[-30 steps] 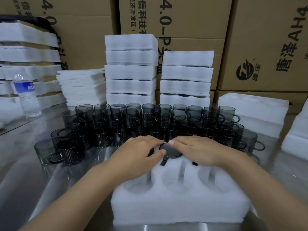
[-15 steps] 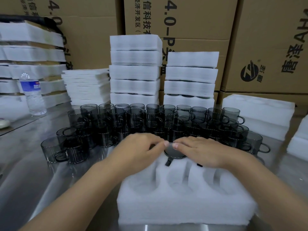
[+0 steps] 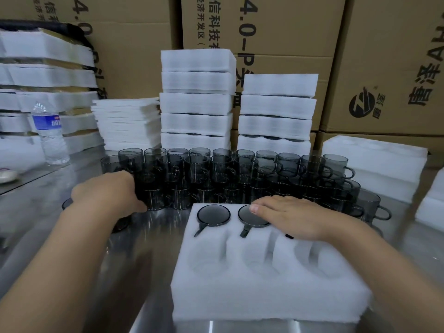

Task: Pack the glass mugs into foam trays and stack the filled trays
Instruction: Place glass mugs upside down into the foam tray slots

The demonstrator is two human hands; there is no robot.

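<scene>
A white foam tray [image 3: 264, 292] lies on the steel table right in front of me. Two dark glass mugs [image 3: 213, 214] sit upside down in its back row, and the front pockets hold nothing. My right hand [image 3: 295, 217] lies flat over the back row, its fingertips on the second mug's base [image 3: 247, 221] and its palm hiding the third pocket. Behind the tray stands a crowd of several loose smoky mugs [image 3: 240, 169]. At its front left corner my left hand [image 3: 105, 193] curls down over a mug [image 3: 121, 224], which is mostly hidden under it.
Two stacks of filled foam trays [image 3: 197, 102] [image 3: 276, 111] stand behind the mugs, with thin foam sheets [image 3: 127, 123] to their left. A water bottle [image 3: 49, 133] is at far left. More foam trays [image 3: 374, 162] sit at right. Cardboard boxes [image 3: 264, 32] wall off the back.
My left hand left the tray and swung left to the loose mugs. My right hand stayed on the tray and now lies flat, uncovering two seated mugs.
</scene>
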